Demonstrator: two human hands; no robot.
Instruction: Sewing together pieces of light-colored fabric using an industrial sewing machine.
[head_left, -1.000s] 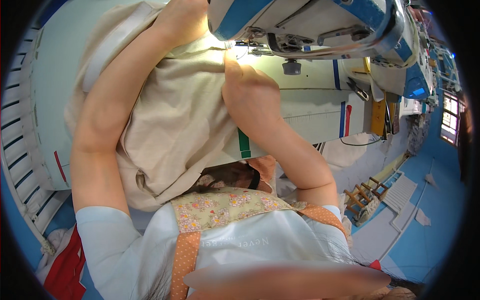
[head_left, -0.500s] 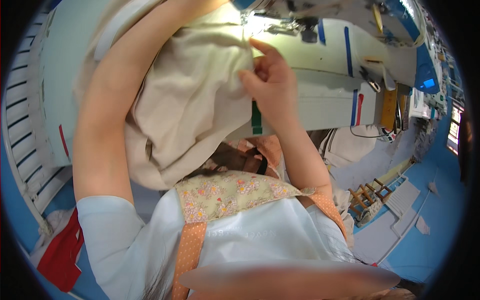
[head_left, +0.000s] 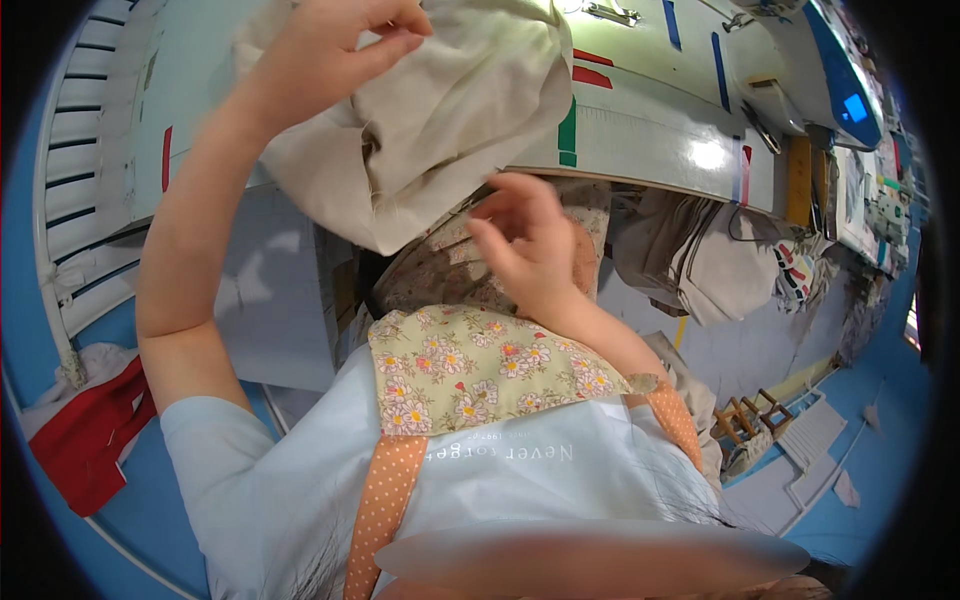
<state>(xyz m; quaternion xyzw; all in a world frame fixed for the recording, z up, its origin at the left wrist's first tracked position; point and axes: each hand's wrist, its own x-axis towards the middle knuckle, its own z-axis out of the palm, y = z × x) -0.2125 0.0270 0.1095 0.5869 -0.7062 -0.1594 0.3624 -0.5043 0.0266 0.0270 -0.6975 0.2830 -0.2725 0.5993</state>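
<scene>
Item 1: Cloth [head_left: 470,110], cream, plain, crumpled into folds. Lies over the near edge of the worktop [head_left: 650,130], left of the green tape strip [head_left: 568,140]; its lower corner hangs below that edge, toward the wearer.

Item 2: Left hand [head_left: 335,55], bare, above the upper left part of the cloth. Thumb and forefinger bent toward each other, tips close together; whether they pinch anything cannot be told.

Item 3: Right hand [head_left: 535,240], bare, in front of the worktop edge, just beside the cloth's lower right border. Fingers loosely curled, thumb and forefinger apart, nothing visible between them; contact with the cloth cannot be told.

Item 4: Worktop fittings and markings. Pale surface; two red strips [head_left: 592,76] near the cloth's right side; blue strip [head_left: 722,72] farther right; small metal fitting [head_left: 610,14] at the top border of view.

Item 5: Machine housing [head_left: 845,75], white and blue, with a small lit blue screen [head_left: 855,107], at upper right. Yellow block [head_left: 798,180] stands near it at the worktop's right end.

Item 6: Fabric pieces [head_left: 715,255], pale, bunched together below the worktop, right side.

Item 7: Apron bib [head_left: 480,370], green, floral, with orange dotted strap [head_left: 385,490], worn over a light blue shirt [head_left: 520,465].

Item 8: Red cloth [head_left: 95,430], lower left, beside a white slatted frame [head_left: 75,190].
</scene>
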